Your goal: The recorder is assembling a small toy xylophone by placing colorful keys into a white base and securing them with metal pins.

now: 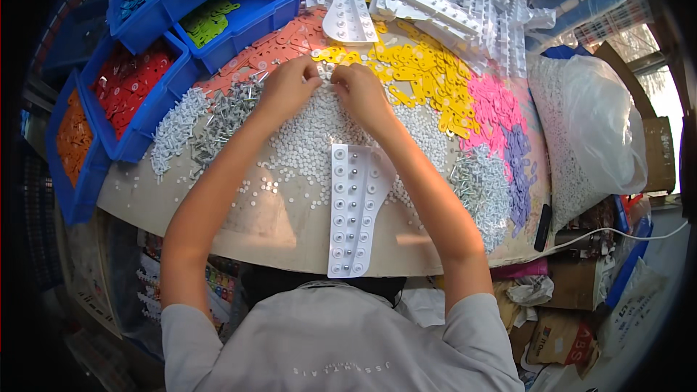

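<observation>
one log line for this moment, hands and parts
left hand on white discs | right hand on white discs | white tray nearer, part-filled | grip unclear

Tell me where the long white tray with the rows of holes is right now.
In the head view, the long white tray lies lengthwise at the table's near edge, centre, between the person's forearms, just below the heap of small white discs.

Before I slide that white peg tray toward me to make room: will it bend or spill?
The white tray looks like thin moulded plastic, so probably light and slightly flexible. Its end overhangs the table edge, so it may tip if pulled further. The small pieces seated in its holes look loose and could pop out.
</observation>
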Action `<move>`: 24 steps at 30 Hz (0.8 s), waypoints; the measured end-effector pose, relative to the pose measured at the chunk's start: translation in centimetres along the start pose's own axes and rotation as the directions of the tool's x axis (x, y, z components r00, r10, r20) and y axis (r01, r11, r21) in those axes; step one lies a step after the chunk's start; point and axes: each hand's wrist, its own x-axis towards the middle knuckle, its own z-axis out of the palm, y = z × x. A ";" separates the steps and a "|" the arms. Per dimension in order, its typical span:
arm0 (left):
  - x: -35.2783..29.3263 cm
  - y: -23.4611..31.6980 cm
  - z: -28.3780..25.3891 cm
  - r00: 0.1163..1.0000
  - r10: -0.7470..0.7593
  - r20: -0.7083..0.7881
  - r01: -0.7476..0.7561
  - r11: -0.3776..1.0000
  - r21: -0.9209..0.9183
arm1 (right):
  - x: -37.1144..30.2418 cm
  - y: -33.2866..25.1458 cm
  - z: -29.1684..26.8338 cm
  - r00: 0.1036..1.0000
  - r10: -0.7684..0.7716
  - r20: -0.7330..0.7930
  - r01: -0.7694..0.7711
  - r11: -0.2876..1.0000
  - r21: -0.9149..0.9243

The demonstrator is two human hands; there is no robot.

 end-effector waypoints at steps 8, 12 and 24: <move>-6.1 1.2 -3.9 0.985 -0.150 0.079 0.169 0.911 -0.376 | 0.8 0.0 1.8 0.991 -0.131 -0.007 0.130 0.991 -0.031; -9.5 2.1 -4.5 0.995 -0.084 0.059 0.100 0.928 -0.360 | 1.5 0.5 2.5 0.996 -0.091 0.025 0.093 0.993 -0.074; -15.1 3.4 -4.2 0.967 -0.173 0.187 0.251 0.775 -0.581 | 1.4 0.2 2.0 0.996 -0.039 0.085 0.048 0.994 -0.101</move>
